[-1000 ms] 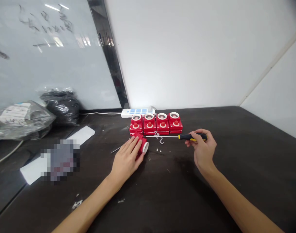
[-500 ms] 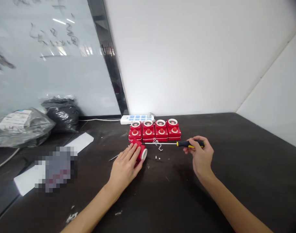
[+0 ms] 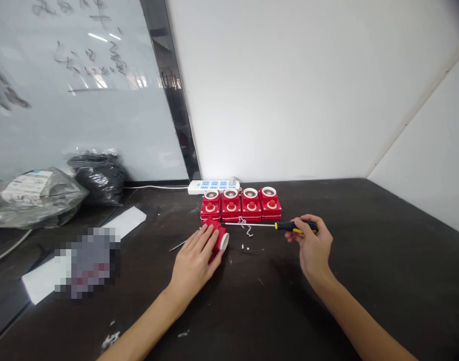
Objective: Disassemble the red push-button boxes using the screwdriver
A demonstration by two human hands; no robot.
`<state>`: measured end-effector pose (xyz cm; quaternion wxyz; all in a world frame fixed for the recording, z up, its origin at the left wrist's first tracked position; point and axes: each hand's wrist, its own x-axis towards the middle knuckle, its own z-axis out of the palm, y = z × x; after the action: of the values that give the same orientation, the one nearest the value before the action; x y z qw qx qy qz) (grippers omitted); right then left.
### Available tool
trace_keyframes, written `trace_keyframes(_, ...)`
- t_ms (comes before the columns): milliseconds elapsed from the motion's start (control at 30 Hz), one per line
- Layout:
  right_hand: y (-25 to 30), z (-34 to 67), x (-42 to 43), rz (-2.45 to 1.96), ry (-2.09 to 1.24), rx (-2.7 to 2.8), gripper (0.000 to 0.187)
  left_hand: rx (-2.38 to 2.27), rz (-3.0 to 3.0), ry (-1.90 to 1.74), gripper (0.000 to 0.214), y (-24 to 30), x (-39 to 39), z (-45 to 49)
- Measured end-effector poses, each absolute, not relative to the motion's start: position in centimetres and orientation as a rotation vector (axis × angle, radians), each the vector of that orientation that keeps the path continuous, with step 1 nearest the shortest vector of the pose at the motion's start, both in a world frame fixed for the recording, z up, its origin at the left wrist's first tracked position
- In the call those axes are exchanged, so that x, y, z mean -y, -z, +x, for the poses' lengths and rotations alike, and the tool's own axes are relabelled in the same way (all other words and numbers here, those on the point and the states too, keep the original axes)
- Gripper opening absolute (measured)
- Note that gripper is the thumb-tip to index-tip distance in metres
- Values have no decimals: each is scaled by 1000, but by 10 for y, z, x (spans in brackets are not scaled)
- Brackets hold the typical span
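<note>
My left hand (image 3: 196, 252) is wrapped over a red alarm unit (image 3: 222, 231) with a white round rim, which lies tipped on its side on the dark table. My right hand (image 3: 312, 240) grips the black and yellow handle of a screwdriver (image 3: 252, 225). Its long shaft points left, the tip at or close to the far side of the held unit; whether it touches a screw cannot be made out. Just behind stand several similar red alarm units (image 3: 251, 204) in a row, each with a white ring and a red knob. A thin metal rod (image 3: 177, 246) sticks out left of my left hand.
A white power strip (image 3: 214, 187) lies behind the row. Small white scraps (image 3: 245, 247) and a curled white strip (image 3: 249, 230) are on the table (image 3: 252, 311). At left are plastic bags (image 3: 96, 175), a white paper strip (image 3: 131, 220) and a blurred-out object (image 3: 92, 263).
The view has shifted slightly. My hands, the red alarm unit and the screwdriver keep nearly the same positions relative to each other.
</note>
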<state>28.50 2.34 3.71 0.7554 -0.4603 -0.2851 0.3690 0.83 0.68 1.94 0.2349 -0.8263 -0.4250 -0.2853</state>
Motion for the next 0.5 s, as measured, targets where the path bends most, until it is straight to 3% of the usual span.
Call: trace_keyframes(500,-36,285,-24,-1020,-812,598,25,1203,-2278,807,41,-15,-7,7)
